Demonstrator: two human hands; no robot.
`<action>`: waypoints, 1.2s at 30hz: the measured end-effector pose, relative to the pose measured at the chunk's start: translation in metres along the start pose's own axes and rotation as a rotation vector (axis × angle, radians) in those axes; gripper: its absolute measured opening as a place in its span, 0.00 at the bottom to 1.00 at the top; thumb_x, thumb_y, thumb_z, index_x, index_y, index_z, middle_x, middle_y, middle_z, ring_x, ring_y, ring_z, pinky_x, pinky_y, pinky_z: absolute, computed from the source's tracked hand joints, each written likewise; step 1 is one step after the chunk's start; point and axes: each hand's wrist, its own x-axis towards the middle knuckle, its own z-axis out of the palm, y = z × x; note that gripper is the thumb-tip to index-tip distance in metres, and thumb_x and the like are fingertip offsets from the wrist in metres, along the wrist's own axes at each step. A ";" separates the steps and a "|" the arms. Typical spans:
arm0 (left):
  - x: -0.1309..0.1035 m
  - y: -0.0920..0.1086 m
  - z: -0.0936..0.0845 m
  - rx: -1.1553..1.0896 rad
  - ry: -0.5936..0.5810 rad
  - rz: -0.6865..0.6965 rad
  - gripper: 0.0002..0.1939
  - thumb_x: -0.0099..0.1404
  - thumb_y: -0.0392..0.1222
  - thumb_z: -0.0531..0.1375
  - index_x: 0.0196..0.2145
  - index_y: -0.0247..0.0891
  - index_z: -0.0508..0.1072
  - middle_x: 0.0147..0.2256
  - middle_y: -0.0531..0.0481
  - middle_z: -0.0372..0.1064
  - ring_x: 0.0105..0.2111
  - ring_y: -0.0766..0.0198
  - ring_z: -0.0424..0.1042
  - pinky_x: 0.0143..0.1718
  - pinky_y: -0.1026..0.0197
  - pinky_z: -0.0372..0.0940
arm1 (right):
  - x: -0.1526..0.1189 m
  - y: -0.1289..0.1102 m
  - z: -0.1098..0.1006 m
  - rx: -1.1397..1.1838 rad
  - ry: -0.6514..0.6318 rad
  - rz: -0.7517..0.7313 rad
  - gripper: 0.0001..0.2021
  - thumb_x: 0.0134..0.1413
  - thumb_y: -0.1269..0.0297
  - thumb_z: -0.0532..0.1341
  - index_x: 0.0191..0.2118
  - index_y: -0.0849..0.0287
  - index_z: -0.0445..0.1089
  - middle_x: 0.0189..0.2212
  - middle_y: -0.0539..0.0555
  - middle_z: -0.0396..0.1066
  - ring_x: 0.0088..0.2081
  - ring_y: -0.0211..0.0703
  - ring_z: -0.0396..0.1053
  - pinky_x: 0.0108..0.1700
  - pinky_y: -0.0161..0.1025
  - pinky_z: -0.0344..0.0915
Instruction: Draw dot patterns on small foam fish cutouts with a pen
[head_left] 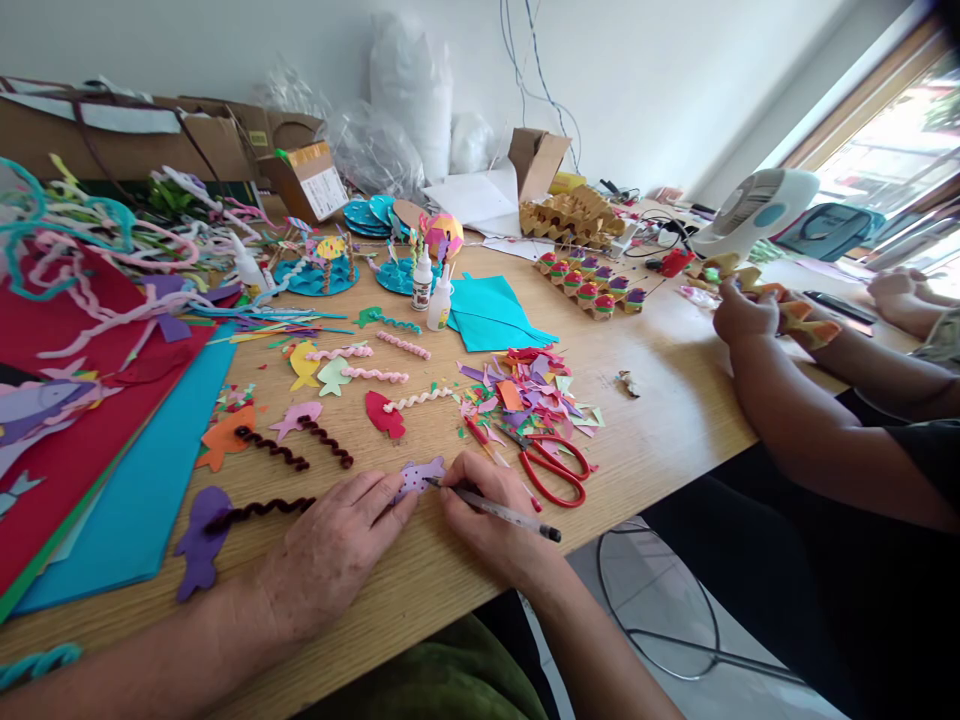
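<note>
A small light purple paper fish with dark dots lies on the table near its front edge. The fingers of my left hand are stretched flat, their tips resting on the fish's left end. My right hand pinches a black pen, its tip touching the fish near the tail. Left of my left hand is a darker purple fish with a dark brown twisted pipe cleaner. Red-handled scissors and a red pen lie just beyond my right hand.
Paper scraps, a red fish, glue bottles and teal sheets lie farther back. Coloured paper sheets cover the left side. At the right, another person's hands hold egg-carton pieces; more hands rest beyond.
</note>
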 end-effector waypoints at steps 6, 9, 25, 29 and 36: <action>0.000 0.001 0.001 -0.011 -0.022 0.001 0.24 0.59 0.22 0.46 0.51 0.29 0.68 0.45 0.40 0.68 0.44 0.53 0.66 0.46 0.52 0.66 | 0.000 -0.003 -0.003 0.027 -0.014 0.048 0.04 0.44 0.72 0.54 0.24 0.57 0.62 0.17 0.45 0.62 0.18 0.33 0.57 0.22 0.29 0.52; 0.000 0.001 0.001 -0.009 -0.025 0.002 0.24 0.60 0.22 0.46 0.51 0.29 0.68 0.45 0.41 0.68 0.44 0.54 0.66 0.46 0.52 0.66 | 0.001 -0.001 -0.001 0.059 -0.033 0.045 0.03 0.46 0.71 0.55 0.26 0.57 0.64 0.17 0.44 0.63 0.18 0.33 0.58 0.22 0.29 0.53; -0.001 0.001 0.003 -0.020 -0.014 -0.022 0.23 0.60 0.23 0.47 0.50 0.30 0.68 0.45 0.41 0.68 0.43 0.53 0.67 0.46 0.51 0.66 | 0.002 0.002 0.004 0.048 -0.048 0.030 0.05 0.46 0.74 0.55 0.27 0.58 0.66 0.20 0.45 0.68 0.21 0.33 0.63 0.24 0.28 0.57; 0.000 0.001 0.001 -0.033 -0.012 -0.017 0.24 0.60 0.23 0.46 0.50 0.30 0.68 0.45 0.41 0.68 0.43 0.53 0.67 0.45 0.51 0.66 | 0.002 0.003 0.005 0.032 -0.045 0.014 0.05 0.47 0.74 0.56 0.27 0.58 0.66 0.20 0.45 0.68 0.21 0.33 0.63 0.25 0.28 0.57; 0.001 0.001 0.000 -0.032 -0.015 -0.012 0.24 0.60 0.23 0.45 0.51 0.29 0.68 0.45 0.40 0.69 0.43 0.53 0.67 0.45 0.51 0.67 | 0.002 0.001 0.003 -0.002 -0.046 -0.016 0.05 0.48 0.73 0.55 0.27 0.58 0.65 0.22 0.46 0.68 0.23 0.34 0.63 0.26 0.29 0.57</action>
